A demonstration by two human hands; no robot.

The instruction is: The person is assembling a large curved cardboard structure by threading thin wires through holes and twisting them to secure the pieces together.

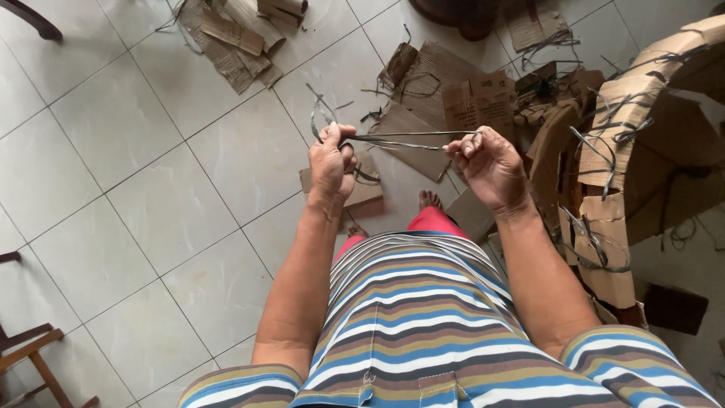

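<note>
Item: grey plastic strap [411, 139], stretched taut between both hands above the tiled floor [151, 189]. Left hand [332, 162] clenched on its looped end at 9 o'clock; right hand [491, 162] gripped the 3 o'clock end. Cardboard pieces [604, 189] lay at 2 o'clock. Even tension looked advisable.

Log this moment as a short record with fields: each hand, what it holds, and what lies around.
left hand: left hand closed on one end of the thin grey strips
right hand: right hand closed on the other end
strips: stretched roughly level between the two hands, at chest height
floor: pale tiled floor, bare feet on it
near: flat cardboard pieces with loose strips beyond the hands
right side: stacked cardboard bound with strips
clothing: striped shirt
</note>
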